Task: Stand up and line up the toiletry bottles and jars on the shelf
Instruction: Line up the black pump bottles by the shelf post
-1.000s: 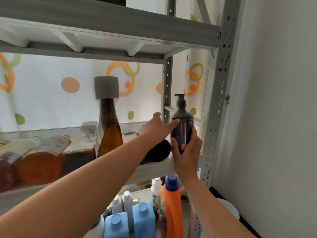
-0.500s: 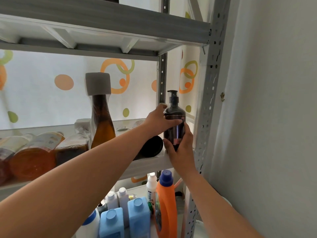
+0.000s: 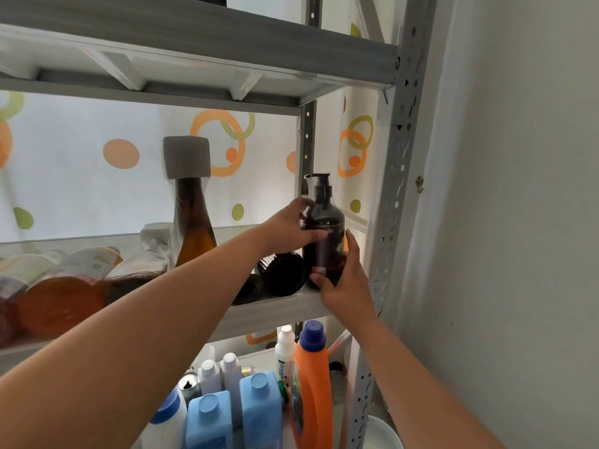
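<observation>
A dark pump bottle stands upright at the right end of the grey shelf. My left hand grips its upper body from the left, thumb across the front. My right hand holds its lower part from the front right. A black jar lies on its side just left of the bottle. A tall amber bottle with a grey cap stands further left. Several orange and amber bottles lie toppled at the shelf's left end.
A perforated grey upright stands right beside the pump bottle, with a white wall beyond it. Another shelf board hangs overhead. Below stand an orange detergent bottle, blue containers and small white bottles.
The pump bottle stays in both hands at the shelf's right end. My left hand has slid a little higher around its shoulder, and the view has shifted slightly.
</observation>
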`<action>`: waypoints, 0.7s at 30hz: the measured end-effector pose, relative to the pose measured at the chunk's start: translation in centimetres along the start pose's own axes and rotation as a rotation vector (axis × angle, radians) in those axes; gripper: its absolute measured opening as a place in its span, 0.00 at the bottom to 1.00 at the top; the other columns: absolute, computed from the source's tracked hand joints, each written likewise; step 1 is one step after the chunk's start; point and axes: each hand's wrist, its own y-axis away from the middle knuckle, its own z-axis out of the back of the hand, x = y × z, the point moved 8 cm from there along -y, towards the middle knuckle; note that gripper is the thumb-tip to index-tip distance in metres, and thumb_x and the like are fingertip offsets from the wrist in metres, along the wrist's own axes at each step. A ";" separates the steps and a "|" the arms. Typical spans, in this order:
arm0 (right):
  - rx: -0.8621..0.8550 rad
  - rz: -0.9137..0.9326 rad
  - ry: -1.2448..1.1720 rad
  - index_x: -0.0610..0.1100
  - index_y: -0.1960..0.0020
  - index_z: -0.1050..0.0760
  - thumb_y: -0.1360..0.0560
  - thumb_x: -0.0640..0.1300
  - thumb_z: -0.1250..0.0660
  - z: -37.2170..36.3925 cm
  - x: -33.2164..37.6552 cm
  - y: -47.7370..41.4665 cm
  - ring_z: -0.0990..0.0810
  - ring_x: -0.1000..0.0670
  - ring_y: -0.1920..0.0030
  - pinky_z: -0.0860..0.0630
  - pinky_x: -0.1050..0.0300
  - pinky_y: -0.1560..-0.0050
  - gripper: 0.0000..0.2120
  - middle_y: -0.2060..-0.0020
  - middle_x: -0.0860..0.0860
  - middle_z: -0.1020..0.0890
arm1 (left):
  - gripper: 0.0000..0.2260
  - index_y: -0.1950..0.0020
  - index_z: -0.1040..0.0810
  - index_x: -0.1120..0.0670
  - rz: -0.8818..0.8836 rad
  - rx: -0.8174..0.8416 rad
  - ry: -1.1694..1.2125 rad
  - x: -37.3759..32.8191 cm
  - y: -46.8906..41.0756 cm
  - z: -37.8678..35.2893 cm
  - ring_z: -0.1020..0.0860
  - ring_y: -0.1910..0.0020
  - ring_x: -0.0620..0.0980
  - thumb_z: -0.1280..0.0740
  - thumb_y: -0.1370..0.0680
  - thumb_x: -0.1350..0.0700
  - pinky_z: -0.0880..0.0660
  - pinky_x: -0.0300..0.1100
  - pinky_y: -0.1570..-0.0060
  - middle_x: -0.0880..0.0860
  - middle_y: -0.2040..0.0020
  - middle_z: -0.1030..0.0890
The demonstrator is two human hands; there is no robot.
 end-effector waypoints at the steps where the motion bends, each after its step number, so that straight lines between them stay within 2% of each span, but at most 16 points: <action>1: -0.002 -0.002 0.013 0.53 0.26 0.53 0.29 0.40 0.29 -0.1 0.0 -0.1 0.23 0.50 0.43 0.30 0.64 0.46 0.43 0.40 0.47 0.24 | 0.26 0.31 0.38 0.52 -0.005 0.012 -0.003 -0.1 0.0 -0.2 0.24 0.40 0.54 0.30 0.25 0.57 0.29 0.53 0.36 0.55 0.38 0.26; 3: -0.007 -0.005 0.033 0.53 0.26 0.50 0.30 0.41 0.29 -0.2 0.1 -0.2 0.25 0.54 0.46 0.34 0.72 0.50 0.41 0.40 0.49 0.24 | 0.26 0.31 0.38 0.52 -0.005 0.014 -0.003 -0.1 0.1 -0.4 0.24 0.40 0.54 0.31 0.25 0.58 0.28 0.52 0.37 0.55 0.38 0.26; 6: -0.019 -0.010 0.055 0.51 0.28 0.45 0.30 0.41 0.28 0.0 0.2 -0.2 0.27 0.57 0.50 0.33 0.79 0.58 0.37 0.43 0.50 0.23 | 0.25 0.31 0.38 0.51 -0.002 0.001 -0.005 0.0 0.1 -0.5 0.24 0.40 0.54 0.32 0.24 0.58 0.28 0.51 0.38 0.54 0.39 0.26; 7: -0.026 -0.011 0.063 0.51 0.29 0.43 0.31 0.42 0.28 0.1 0.2 -0.1 0.27 0.57 0.51 0.33 0.78 0.59 0.36 0.43 0.50 0.23 | 0.25 0.31 0.38 0.51 0.000 0.002 -0.008 0.0 0.1 -0.6 0.25 0.40 0.54 0.32 0.24 0.58 0.29 0.52 0.37 0.54 0.38 0.26; 9: -0.043 -0.016 0.070 0.51 0.30 0.42 0.31 0.42 0.27 0.1 0.0 0.0 0.25 0.55 0.50 0.31 0.75 0.53 0.35 0.43 0.49 0.23 | 0.25 0.30 0.39 0.50 0.004 -0.004 -0.008 0.1 0.0 -0.7 0.25 0.39 0.55 0.33 0.24 0.59 0.30 0.53 0.36 0.55 0.36 0.27; 12: -0.064 -0.038 0.082 0.51 0.29 0.43 0.30 0.45 0.27 0.1 -0.3 0.1 0.23 0.50 0.44 0.29 0.62 0.44 0.35 0.41 0.49 0.23 | 0.26 0.29 0.38 0.51 0.010 0.009 0.040 0.0 0.0 -0.7 0.26 0.39 0.53 0.32 0.24 0.58 0.30 0.50 0.36 0.54 0.36 0.27; 15: -0.111 -0.041 0.082 0.50 0.29 0.41 0.31 0.48 0.27 0.5 -0.1 0.3 0.24 0.49 0.42 0.30 0.61 0.43 0.36 0.41 0.50 0.23 | 0.27 0.31 0.35 0.53 0.022 0.022 0.090 -0.3 -0.3 -1.3 0.26 0.42 0.50 0.29 0.26 0.51 0.30 0.42 0.44 0.51 0.42 0.25; 18: -0.149 -0.044 0.098 0.49 0.28 0.41 0.32 0.50 0.26 0.6 0.2 0.4 0.24 0.49 0.41 0.29 0.57 0.40 0.37 0.40 0.49 0.23 | 0.28 0.33 0.34 0.53 0.045 -0.102 0.069 -0.5 -0.7 -1.3 0.26 0.47 0.49 0.29 0.28 0.46 0.31 0.41 0.49 0.48 0.47 0.26; 21: -0.090 -0.042 0.136 0.51 0.28 0.43 0.31 0.52 0.28 0.4 0.4 0.3 0.22 0.50 0.45 0.27 0.59 0.44 0.37 0.43 0.51 0.22 | 0.27 0.34 0.33 0.53 0.042 -0.114 0.009 -0.5 -1.0 -1.0 0.27 0.48 0.49 0.29 0.28 0.46 0.31 0.41 0.49 0.48 0.47 0.26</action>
